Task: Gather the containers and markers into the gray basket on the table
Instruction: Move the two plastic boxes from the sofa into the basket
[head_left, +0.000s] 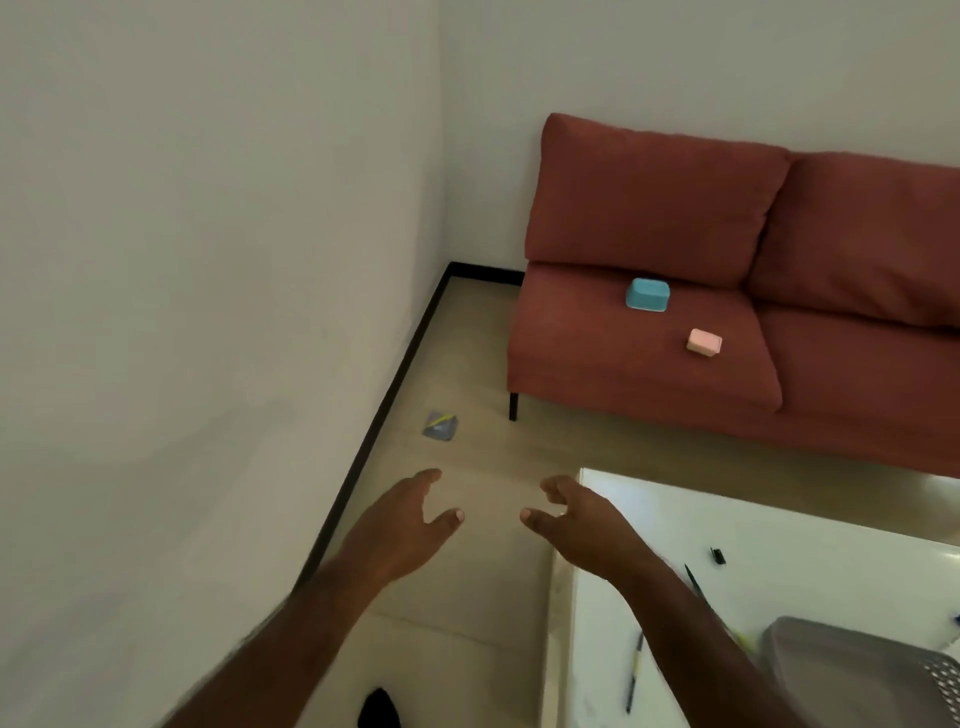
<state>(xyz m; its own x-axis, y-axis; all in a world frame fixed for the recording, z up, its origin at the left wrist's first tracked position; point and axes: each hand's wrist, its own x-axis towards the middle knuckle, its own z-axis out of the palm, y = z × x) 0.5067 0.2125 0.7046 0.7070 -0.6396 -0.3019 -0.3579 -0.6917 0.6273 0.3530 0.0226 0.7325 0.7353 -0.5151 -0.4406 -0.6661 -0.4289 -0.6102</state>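
both hands hold nothing: the left hand (410, 525) is wide, the right hand (576, 519) loosely curled. the blue container (647, 294) and pink container (704, 342) sit on the sofa (597, 358) at one o'clock, far from the gray basket (852, 670) at four o'clock. carrying both at once, one could slip and fall.

A single head-worn wide-angle camera looks forward and steeply down from standing height toward a room corner. Both bare forearms reach in from the bottom edge, close to the lens; the left hand (402, 525) and right hand (574, 519) sit at lower centre. Beyond the fingers (553, 488) lies the floor (478, 364), with the red sofa (727, 291) further off to their right. The white worktop (779, 525) fills the lower right corner, nearest the lens. Straight lines bend toward the frame edges.
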